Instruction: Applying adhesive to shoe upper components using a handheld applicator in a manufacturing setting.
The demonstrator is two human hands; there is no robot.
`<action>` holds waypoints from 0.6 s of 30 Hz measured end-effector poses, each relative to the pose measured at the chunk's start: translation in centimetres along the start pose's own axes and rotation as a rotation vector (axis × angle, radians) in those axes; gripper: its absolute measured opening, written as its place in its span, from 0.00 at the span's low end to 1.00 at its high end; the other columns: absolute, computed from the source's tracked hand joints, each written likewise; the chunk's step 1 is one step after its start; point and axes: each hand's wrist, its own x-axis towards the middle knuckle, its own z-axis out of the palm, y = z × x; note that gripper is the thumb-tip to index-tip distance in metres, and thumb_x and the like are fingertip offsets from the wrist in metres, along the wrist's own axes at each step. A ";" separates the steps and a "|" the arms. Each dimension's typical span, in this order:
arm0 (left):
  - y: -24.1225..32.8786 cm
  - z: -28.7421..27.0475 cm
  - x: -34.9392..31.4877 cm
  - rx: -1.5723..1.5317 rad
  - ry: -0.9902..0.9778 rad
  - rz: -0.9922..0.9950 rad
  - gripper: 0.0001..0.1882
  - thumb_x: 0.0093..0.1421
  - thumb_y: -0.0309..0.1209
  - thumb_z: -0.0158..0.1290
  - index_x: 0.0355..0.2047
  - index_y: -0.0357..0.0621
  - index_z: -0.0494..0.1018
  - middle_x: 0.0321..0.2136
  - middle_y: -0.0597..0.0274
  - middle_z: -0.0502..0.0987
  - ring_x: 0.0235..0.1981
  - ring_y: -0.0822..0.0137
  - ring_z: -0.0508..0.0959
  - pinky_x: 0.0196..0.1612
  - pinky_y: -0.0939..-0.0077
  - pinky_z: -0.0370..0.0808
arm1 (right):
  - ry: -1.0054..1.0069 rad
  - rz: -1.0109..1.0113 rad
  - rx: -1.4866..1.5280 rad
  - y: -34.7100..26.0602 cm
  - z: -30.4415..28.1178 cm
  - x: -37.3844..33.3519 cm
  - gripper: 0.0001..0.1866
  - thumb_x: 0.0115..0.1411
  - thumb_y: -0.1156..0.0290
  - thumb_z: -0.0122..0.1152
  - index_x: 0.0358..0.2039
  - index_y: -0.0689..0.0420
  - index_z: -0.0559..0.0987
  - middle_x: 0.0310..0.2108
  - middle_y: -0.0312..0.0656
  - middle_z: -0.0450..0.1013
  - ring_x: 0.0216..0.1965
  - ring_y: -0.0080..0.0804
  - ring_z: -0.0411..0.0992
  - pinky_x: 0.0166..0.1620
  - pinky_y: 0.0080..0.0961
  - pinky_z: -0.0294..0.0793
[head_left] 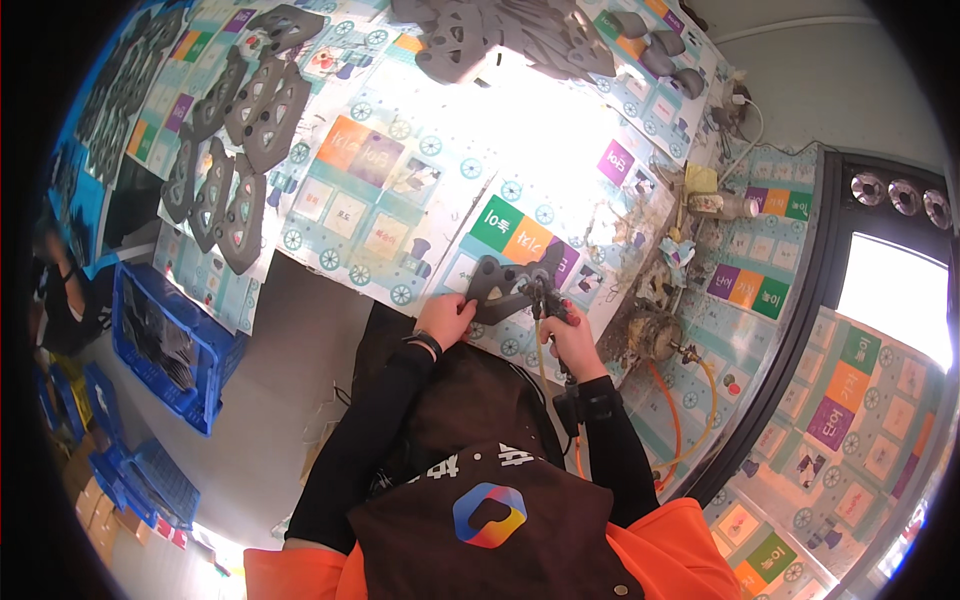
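Note:
Near the table's front edge, my left hand (447,318) pinches the side of a dark grey moulded piece (492,289) with cut-out openings. My right hand (573,342) is wrapped round a dark hand tool (541,292), shaped like a spray gun, with a thin yellowish hose running down from it. The tool's head is over the right end of the grey piece; whether they touch I cannot tell. Several similar grey pieces (268,125) lie in a loose group on the table (330,220), left of my hands.
A heap of grey pieces (520,40) lies at the far side, with several rounded ones (660,55) to its right. A blue crate (165,340) stands at lower left, near another person's arm (68,275). A dirt-caked fitting (652,335) and orange hose (672,410) sit at right.

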 end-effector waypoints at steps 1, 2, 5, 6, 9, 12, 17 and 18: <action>0.0 0.0 0.0 -0.003 -0.003 0.000 0.17 0.68 0.37 0.53 0.29 0.32 0.75 0.19 0.57 0.80 0.19 0.67 0.83 0.22 0.76 0.79 | 0.000 0.000 -0.001 0.2 0.1 0.0 0.08 0.52 0.75 0.55 0.34 0.57 0.75 0.19 0.33 0.70 0.15 0.19 0.61 0.18 0.20 0.55; 0.1 0.0 0.0 -0.005 -0.003 0.000 0.17 0.68 0.37 0.53 0.29 0.32 0.75 0.19 0.57 0.80 0.19 0.67 0.83 0.22 0.76 0.79 | -0.007 0.002 -0.025 0.4 0.2 0.1 0.08 0.52 0.75 0.55 0.34 0.57 0.75 0.19 0.33 0.70 0.15 0.19 0.61 0.18 0.20 0.56; -0.1 -0.1 0.0 0.020 0.005 0.009 0.18 0.68 0.37 0.53 0.28 0.33 0.75 0.19 0.57 0.80 0.19 0.67 0.83 0.22 0.75 0.78 | -0.023 0.006 -0.061 0.2 1.0 -0.4 0.07 0.52 0.75 0.55 0.34 0.58 0.74 0.19 0.33 0.70 0.16 0.20 0.62 0.19 0.20 0.56; -0.2 -0.2 0.0 0.039 0.012 0.024 0.18 0.68 0.37 0.53 0.27 0.33 0.75 0.18 0.57 0.80 0.18 0.67 0.83 0.22 0.75 0.78 | -0.029 0.008 -0.072 0.0 1.3 -0.6 0.07 0.52 0.75 0.55 0.34 0.58 0.74 0.19 0.34 0.70 0.16 0.20 0.62 0.19 0.20 0.57; -0.2 -0.1 0.1 0.057 0.017 0.051 0.18 0.68 0.37 0.53 0.26 0.34 0.75 0.18 0.57 0.80 0.18 0.67 0.82 0.22 0.75 0.78 | -0.057 -0.017 -0.100 0.8 1.0 -0.5 0.07 0.53 0.75 0.54 0.33 0.58 0.74 0.19 0.34 0.70 0.17 0.20 0.63 0.20 0.21 0.57; -0.2 -0.1 0.1 0.044 0.014 0.055 0.18 0.68 0.37 0.53 0.26 0.34 0.75 0.18 0.57 0.80 0.18 0.67 0.82 0.22 0.75 0.78 | -0.049 -0.039 -0.052 1.5 1.1 -0.4 0.09 0.50 0.77 0.55 0.34 0.59 0.74 0.18 0.35 0.70 0.12 0.19 0.59 0.16 0.19 0.54; 0.0 -0.3 -0.1 0.018 0.003 0.028 0.19 0.68 0.38 0.52 0.26 0.34 0.75 0.18 0.56 0.80 0.18 0.67 0.83 0.22 0.75 0.78 | -0.047 -0.058 -0.068 0.4 2.0 -0.8 0.07 0.52 0.76 0.54 0.33 0.59 0.74 0.19 0.34 0.69 0.16 0.21 0.62 0.20 0.21 0.58; -0.1 -0.3 -0.1 0.021 0.003 0.023 0.19 0.69 0.38 0.51 0.27 0.34 0.75 0.18 0.56 0.80 0.18 0.67 0.83 0.22 0.75 0.78 | -0.048 -0.083 -0.073 0.2 2.2 -0.8 0.06 0.54 0.75 0.54 0.33 0.60 0.74 0.20 0.34 0.69 0.20 0.22 0.65 0.24 0.22 0.61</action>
